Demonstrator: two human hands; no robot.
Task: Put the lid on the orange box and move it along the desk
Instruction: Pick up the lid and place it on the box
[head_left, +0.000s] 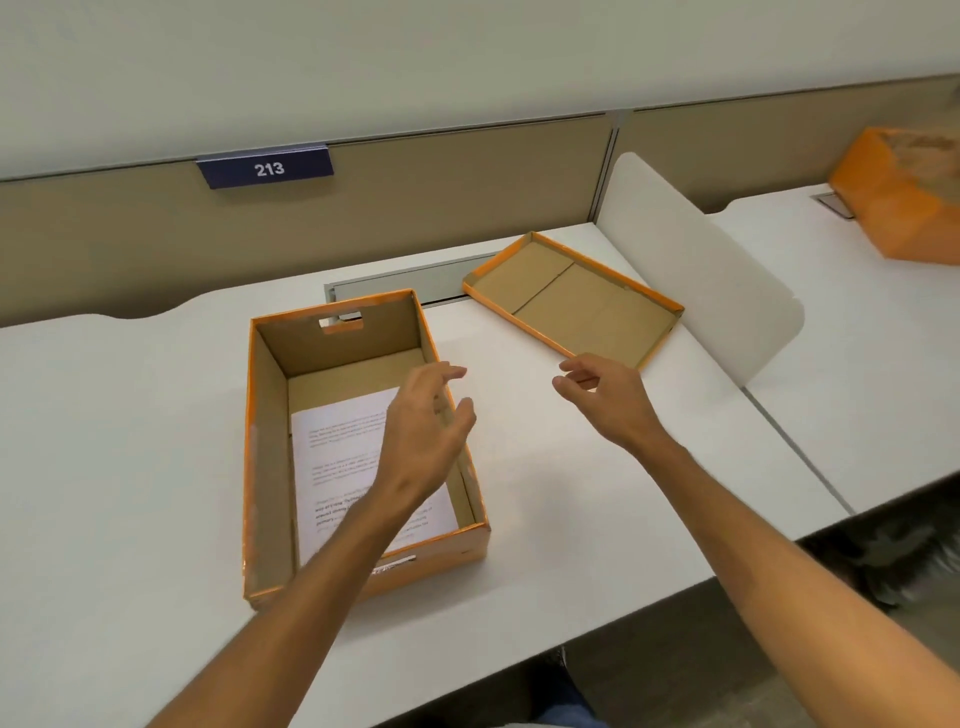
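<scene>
The orange box stands open on the white desk, its brown inside showing a printed sheet of paper on the bottom. Its lid lies upside down to the right and further back, tilted against a white divider. My left hand hovers over the right wall of the box with fingers apart, holding nothing. Just short of the lid's near corner, my right hand reaches with fingers spread and nothing in it.
A white divider panel separates this desk from the one on the right, where another orange box sits at the back. A grey cable slot runs behind the box. A beige partition with a sign "213" closes the back.
</scene>
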